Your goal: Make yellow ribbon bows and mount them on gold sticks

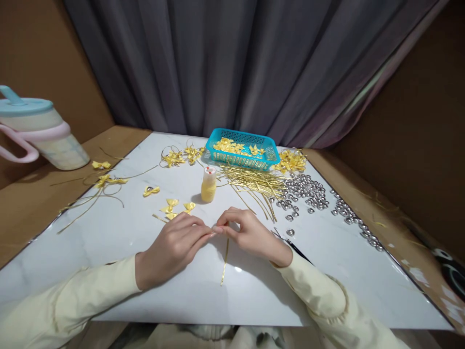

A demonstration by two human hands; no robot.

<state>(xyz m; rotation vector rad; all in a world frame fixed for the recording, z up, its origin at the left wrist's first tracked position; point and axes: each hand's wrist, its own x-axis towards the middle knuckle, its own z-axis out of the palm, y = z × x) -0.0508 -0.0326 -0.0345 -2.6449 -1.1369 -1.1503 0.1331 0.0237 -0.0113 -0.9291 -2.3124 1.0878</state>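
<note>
My left hand (176, 242) and my right hand (247, 230) meet fingertip to fingertip over the white tabletop, both pinched closed. A gold cord (225, 261) hangs down from beneath my right fingers, its lower end free. Whatever small thing lies between the two pinches is hidden by the fingertips. Just beyond my left hand are several yellow ribbon bows (170, 205), with a short gold cord piece beside them. A spool of yellow thread (208, 186) stands upright in front of both hands. Black-handled tweezers or a similar slim tool (296, 248) lie partly behind my right wrist.
A turquoise basket (240, 159) holds yellow bows at the back. Near it lie gold cords (254, 180), more bows (292, 161) and many silver heart-shaped pieces (307, 190). Finished-looking corded bows (109, 181) sit left, by a lidded tumbler (54, 140). Scissors (450, 271) lie far right.
</note>
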